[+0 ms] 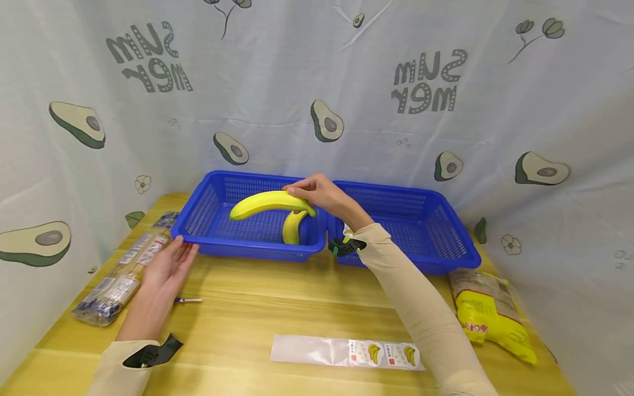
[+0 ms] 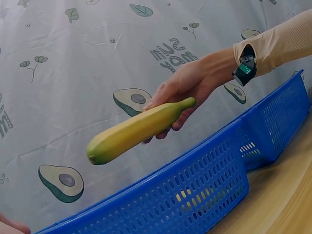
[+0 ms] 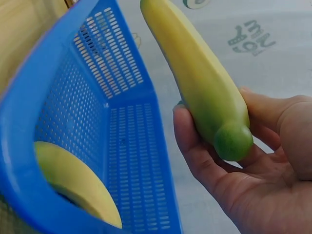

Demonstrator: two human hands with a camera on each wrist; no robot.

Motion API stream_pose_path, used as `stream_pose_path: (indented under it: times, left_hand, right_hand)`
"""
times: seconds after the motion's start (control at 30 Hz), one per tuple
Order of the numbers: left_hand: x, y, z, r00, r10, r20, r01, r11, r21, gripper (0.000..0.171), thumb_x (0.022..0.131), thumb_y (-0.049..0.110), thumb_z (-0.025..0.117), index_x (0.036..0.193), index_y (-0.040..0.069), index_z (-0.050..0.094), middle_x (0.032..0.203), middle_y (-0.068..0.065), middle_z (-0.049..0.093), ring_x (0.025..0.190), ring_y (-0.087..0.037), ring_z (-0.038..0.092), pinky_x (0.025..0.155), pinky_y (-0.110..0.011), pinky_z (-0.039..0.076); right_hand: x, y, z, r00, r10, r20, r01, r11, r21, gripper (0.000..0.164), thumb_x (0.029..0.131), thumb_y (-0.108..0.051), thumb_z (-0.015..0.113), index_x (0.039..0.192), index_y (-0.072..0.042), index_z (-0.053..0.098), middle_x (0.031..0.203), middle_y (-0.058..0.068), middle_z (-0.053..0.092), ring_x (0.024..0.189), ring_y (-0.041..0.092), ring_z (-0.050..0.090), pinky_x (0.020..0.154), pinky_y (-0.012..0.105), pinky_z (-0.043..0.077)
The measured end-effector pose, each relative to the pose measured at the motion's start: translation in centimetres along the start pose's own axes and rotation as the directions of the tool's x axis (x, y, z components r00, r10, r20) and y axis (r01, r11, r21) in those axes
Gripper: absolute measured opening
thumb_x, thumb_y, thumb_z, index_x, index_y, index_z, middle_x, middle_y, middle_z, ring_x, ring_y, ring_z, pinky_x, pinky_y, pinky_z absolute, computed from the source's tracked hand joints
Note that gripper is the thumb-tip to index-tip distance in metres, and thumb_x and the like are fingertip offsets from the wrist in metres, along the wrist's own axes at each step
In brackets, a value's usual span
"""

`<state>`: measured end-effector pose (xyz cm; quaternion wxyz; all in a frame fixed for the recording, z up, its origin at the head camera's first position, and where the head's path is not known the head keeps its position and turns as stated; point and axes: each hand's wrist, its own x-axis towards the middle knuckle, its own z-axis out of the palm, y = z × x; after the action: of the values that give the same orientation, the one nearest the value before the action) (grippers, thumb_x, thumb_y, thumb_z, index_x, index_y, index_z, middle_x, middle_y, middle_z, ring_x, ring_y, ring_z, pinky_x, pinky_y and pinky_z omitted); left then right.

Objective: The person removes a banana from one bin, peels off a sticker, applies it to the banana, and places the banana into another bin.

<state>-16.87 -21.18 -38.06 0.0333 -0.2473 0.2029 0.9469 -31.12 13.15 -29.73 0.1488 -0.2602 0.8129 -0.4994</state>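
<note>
My right hand (image 1: 317, 193) holds a yellow banana (image 1: 267, 203) by its stem end above the left blue basket (image 1: 208, 237). The same banana (image 2: 136, 129) hangs level in the left wrist view, and in the right wrist view the banana (image 3: 200, 83) lies in my curled fingers (image 3: 195, 146). A second banana (image 1: 292, 226) lies inside that basket, also visible as a yellow banana (image 3: 73, 183) in the basket (image 3: 122, 141). My left hand (image 1: 168, 264) rests open on the table, touching the basket's front left corner.
A second blue basket (image 1: 426, 258) stands to the right. A long packet (image 1: 124, 269) lies at the left, a yellow bag (image 1: 490, 319) at the right, and a clear banana-labelled sleeve (image 1: 346, 352) near the front. A small pen-like item (image 1: 188, 300) lies by my left wrist.
</note>
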Motion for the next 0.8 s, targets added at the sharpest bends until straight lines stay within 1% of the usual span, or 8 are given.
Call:
stream_pose_path:
  times: [0.17, 0.27, 0.33, 0.43, 0.53, 0.6, 0.67, 0.8]
  left_hand:
    - [-0.6, -0.3, -0.2, 1.000, 0.004, 0.024, -0.005, 0.999, 0.042, 0.084, 0.110, 0.000, 0.050, 0.172, 0.034, 0.006, 0.163, 0.007, 0.029, 0.152, -0.005, 0.033, 0.119, -0.022, 0.042]
    - [-1.0, -0.6, -0.2, 0.999, -0.017, 0.047, 0.014, 0.998, 0.066, 0.089, 0.109, -0.004, 0.051, 0.172, 0.035, 0.003, 0.167, 0.005, 0.026, 0.155, -0.008, 0.032, 0.119, -0.024, 0.044]
    - [-1.3, -0.9, -0.1, 0.997, -0.041, 0.068, 0.033, 0.994, 0.108, 0.090, 0.109, -0.005, 0.051, 0.173, 0.033, 0.001, 0.167, 0.002, 0.027, 0.152, -0.010, 0.037, 0.119, -0.026, 0.045]
    - [-1.6, -1.5, 0.0, 0.992, -0.073, 0.102, 0.050, 0.977, 0.208, 0.087, 0.109, -0.005, 0.050, 0.174, 0.023, -0.001, 0.161, -0.004, 0.034, 0.136, -0.013, 0.056, 0.119, -0.027, 0.045]
    - [-1.8, -2.3, 0.1, 0.984, -0.093, 0.153, 0.044, 0.955, 0.293, 0.084, 0.110, -0.003, 0.048, 0.173, 0.013, -0.006, 0.158, -0.013, 0.033, 0.113, -0.018, 0.070, 0.120, -0.029, 0.044]
    - [-1.9, -2.9, 0.1, 0.977, -0.098, 0.189, 0.030, 0.942, 0.333, 0.084, 0.111, -0.003, 0.049, 0.172, 0.008, -0.008, 0.159, -0.017, 0.031, 0.107, -0.021, 0.074, 0.121, -0.031, 0.045]
    - [-2.1, -3.5, 0.2, 0.968, -0.104, 0.226, 0.013, 0.929, 0.371, 0.079, 0.111, -0.002, 0.050, 0.170, 0.002, -0.002, 0.155, -0.020, 0.036, 0.107, -0.023, 0.075, 0.120, -0.034, 0.046]
    - [-2.4, -4.6, 0.3, 0.945, -0.114, 0.308, -0.056, 0.868, 0.494, 0.044, 0.111, 0.000, 0.055, 0.152, -0.007, 0.042, 0.132, -0.015, 0.065, 0.111, -0.025, 0.076, 0.115, -0.039, 0.052]
  right_hand:
    - [-1.4, 0.4, -0.4, 1.000, -0.006, -0.003, 0.006, 1.000, 0.006, 0.033, 0.112, -0.025, 0.063, 0.138, -0.007, 0.073, 0.130, 0.010, 0.077, 0.097, 0.028, 0.076, 0.074, 0.026, 0.060]
    - [-2.3, 0.8, -0.7, 1.000, 0.000, -0.017, 0.000, 1.000, 0.002, 0.034, 0.112, -0.026, 0.063, 0.138, -0.008, 0.074, 0.127, 0.009, 0.078, 0.096, 0.030, 0.077, 0.075, 0.028, 0.062]
    - [-3.1, 1.0, -0.8, 1.000, 0.008, -0.021, -0.008, 1.000, 0.012, 0.034, 0.111, -0.027, 0.064, 0.138, -0.009, 0.074, 0.127, 0.009, 0.078, 0.093, 0.033, 0.078, 0.077, 0.033, 0.064]
    - [-4.0, 1.4, -0.8, 1.000, 0.017, -0.022, -0.017, 1.000, 0.021, 0.034, 0.111, -0.027, 0.064, 0.138, -0.009, 0.074, 0.130, 0.008, 0.077, 0.091, 0.033, 0.078, 0.079, 0.038, 0.066]
    - [-4.9, 1.6, -0.7, 0.999, 0.022, -0.023, -0.021, 0.999, 0.024, 0.035, 0.112, -0.027, 0.063, 0.140, -0.008, 0.073, 0.128, 0.010, 0.077, 0.091, 0.032, 0.078, 0.078, 0.038, 0.066]
    - [-5.4, 1.8, -0.7, 1.000, 0.022, -0.022, -0.021, 0.999, 0.038, 0.035, 0.112, -0.026, 0.063, 0.140, -0.007, 0.072, 0.128, 0.012, 0.077, 0.094, 0.035, 0.078, 0.076, 0.035, 0.066]
    - [-5.9, 1.9, -0.6, 1.000, 0.022, -0.022, -0.020, 0.999, 0.047, 0.035, 0.112, -0.025, 0.063, 0.140, -0.007, 0.072, 0.131, 0.011, 0.076, 0.097, 0.040, 0.077, 0.076, 0.036, 0.067]
    - [-7.1, 2.1, -0.6, 0.999, 0.021, -0.027, -0.020, 0.999, 0.042, 0.035, 0.112, -0.025, 0.063, 0.140, -0.005, 0.072, 0.124, 0.013, 0.078, 0.096, 0.043, 0.076, 0.071, 0.035, 0.065]
